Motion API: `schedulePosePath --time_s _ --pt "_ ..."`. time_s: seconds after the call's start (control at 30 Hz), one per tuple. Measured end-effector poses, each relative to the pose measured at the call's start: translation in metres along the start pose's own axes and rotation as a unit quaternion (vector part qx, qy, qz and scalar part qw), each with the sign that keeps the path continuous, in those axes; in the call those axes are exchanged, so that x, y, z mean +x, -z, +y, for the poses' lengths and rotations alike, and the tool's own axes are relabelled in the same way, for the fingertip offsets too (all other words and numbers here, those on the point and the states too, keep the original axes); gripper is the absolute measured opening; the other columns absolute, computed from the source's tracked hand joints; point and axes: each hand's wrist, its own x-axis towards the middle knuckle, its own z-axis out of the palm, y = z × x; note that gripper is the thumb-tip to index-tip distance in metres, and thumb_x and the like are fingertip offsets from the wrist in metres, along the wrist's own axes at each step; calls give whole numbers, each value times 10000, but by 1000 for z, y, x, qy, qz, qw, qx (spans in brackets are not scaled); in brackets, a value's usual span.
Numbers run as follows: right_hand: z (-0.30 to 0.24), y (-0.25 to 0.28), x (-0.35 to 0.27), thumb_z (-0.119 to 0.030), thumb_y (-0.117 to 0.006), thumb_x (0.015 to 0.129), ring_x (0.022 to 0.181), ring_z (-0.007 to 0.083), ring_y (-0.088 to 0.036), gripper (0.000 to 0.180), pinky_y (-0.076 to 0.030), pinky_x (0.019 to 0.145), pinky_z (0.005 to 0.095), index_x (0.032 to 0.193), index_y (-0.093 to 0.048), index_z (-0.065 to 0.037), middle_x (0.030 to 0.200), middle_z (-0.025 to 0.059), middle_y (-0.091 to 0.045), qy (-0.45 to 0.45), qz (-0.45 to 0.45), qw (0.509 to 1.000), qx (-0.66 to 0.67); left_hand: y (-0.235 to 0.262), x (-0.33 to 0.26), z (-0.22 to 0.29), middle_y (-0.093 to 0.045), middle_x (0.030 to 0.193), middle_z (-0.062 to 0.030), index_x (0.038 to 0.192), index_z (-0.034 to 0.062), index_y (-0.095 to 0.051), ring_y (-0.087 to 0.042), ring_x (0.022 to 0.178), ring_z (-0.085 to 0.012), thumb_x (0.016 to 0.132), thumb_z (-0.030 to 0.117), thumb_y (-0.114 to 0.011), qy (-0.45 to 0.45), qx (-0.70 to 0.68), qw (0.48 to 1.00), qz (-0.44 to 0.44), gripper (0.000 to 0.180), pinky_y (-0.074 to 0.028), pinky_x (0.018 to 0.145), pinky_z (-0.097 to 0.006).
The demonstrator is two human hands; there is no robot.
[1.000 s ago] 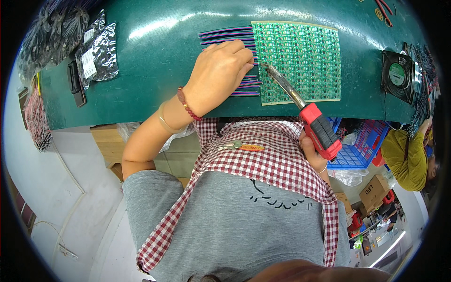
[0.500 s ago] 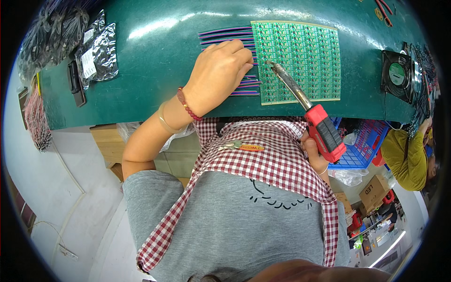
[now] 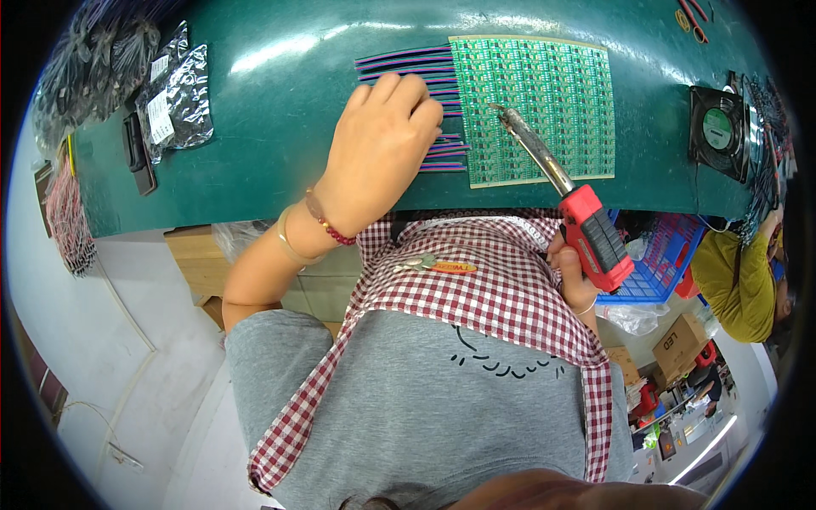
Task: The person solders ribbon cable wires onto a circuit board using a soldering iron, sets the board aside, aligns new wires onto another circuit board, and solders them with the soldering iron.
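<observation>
- The green circuit panel (image 3: 535,106) lies flat on the dark green surface (image 3: 272,119), its near edge close to the front rim of the surface and its far edge well short of the back
- A fan of thin coloured wires (image 3: 425,76) runs out from the left edge of the panel, lying side by side on the surface
- The left hand (image 3: 382,149) rests knuckles up on those wires, fingers curled down and pressing them flat, fingertips just beside the panel's left edge
- The right hand (image 3: 571,276) is closed round the red handle of a soldering iron (image 3: 565,200), down below the front rim of the surface; the metal tip reaches up over the middle of the panel
- Bare room on the surface lies left of the left hand, up to the clear bags (image 3: 174,93) and a dark flat bar (image 3: 138,153) near the left end
- A black fan (image 3: 721,132) stands at the right end, well apart from the panel
- A blue basket (image 3: 659,263) sits under the rim, just beside the iron's handle
- Another person in a yellow sleeve (image 3: 739,280) is at the far right
</observation>
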Motion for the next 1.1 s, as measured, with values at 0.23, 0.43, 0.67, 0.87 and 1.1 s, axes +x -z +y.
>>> schedulePosePath --time_s 0.23,0.43,0.67,0.87,1.1 --pt "-4 -1 4 -222 -606 954 630 132 -547 275 -458 573 267 1021 -588 44 797 97 -612 38 -22 999 18 -3 -11 7 -561 847 -65 842 63 -579 -551 847 -270 808 67 -675 25 -36 996 -72 102 -437 756 -375" --pt "-4 3 0 -219 -587 958 616 126 -533 258 -432 566 269 956 -599 40 768 83 -600 13 -23 1000 14 -4 -8 7 -563 826 -101 856 28 -549 -569 798 -308 830 19 -650 37 -115 993 -3 105 -465 736 -402" --pt "3 1 0 -218 -589 962 631 119 -519 253 -428 582 272 919 -603 32 774 71 -592 20 -54 998 2 -15 1 -1 -574 841 -99 889 27 -590 -600 796 -306 824 11 -672 12 -122 992 14 106 -507 688 -394" --pt "7 -1 0 -159 -731 837 668 231 -660 183 -509 615 325 954 -709 -20 807 97 -693 21 -36 998 -41 -23 -1 -4 -573 842 -74 882 52 -636 -613 780 -267 786 35 -724 9 -102 994 50 131 -522 686 -369" --pt "-1 -7 7 -129 -734 793 678 240 -657 188 -511 614 323 941 -705 -16 818 113 -671 -2 -41 999 -28 -23 -3 -3 -566 834 -63 881 62 -640 -615 767 -254 782 34 -725 9 -84 995 49 133 -524 673 -365"
